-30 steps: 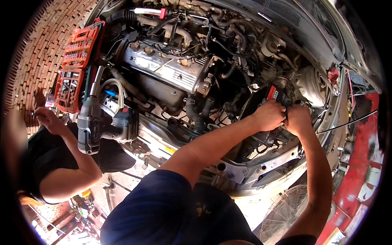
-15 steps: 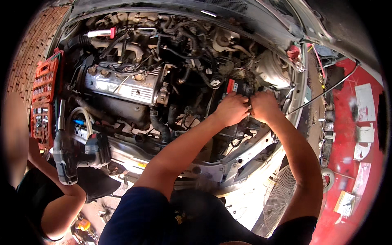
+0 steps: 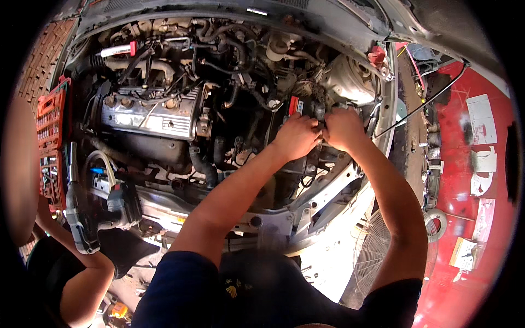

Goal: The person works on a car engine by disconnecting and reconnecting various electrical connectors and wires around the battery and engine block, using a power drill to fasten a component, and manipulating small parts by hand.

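Reference landmark: the silver valve cover [image 3: 147, 117] at the centre-left of the engine bay. Far left of it, a red socket set tray [image 3: 52, 142] rests on the fender edge. Below-left of the valve cover, a cordless impact driver [image 3: 82, 216] stands on the front crossmember, beside another person's arm [image 3: 82, 284]. Right of the valve cover, the left hand [image 3: 295, 136] is curled narrow, gripping a dark component beside a red-labelled black part [image 3: 295, 105]. The right hand [image 3: 342, 128], touching the left, is closed on the same component; what it holds is hidden. Farther right, a thin hood prop rod [image 3: 421, 106] crosses toward the red body panel [image 3: 470, 180].
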Action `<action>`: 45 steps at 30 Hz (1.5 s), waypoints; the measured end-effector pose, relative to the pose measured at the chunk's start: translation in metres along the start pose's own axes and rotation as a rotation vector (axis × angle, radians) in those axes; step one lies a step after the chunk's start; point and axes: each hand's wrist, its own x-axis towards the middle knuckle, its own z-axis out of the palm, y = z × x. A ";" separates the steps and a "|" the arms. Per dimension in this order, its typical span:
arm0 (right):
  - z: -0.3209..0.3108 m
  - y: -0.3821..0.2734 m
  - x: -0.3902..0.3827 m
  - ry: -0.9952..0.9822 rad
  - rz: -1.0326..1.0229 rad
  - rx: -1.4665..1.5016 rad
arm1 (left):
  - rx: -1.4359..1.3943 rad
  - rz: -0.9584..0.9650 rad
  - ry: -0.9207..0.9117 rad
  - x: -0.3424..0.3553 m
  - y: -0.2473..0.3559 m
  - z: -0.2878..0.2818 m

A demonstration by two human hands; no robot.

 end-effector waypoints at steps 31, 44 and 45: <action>-0.084 -0.410 0.228 0.688 -0.546 0.509 | -0.040 -0.698 0.262 -0.255 0.060 -0.188; -0.093 -0.407 0.203 0.792 -1.054 0.539 | -0.115 -0.637 0.182 -0.266 0.050 -0.205; -0.092 -0.408 0.198 0.813 -1.092 0.535 | -0.116 -0.634 0.172 -0.265 0.050 -0.205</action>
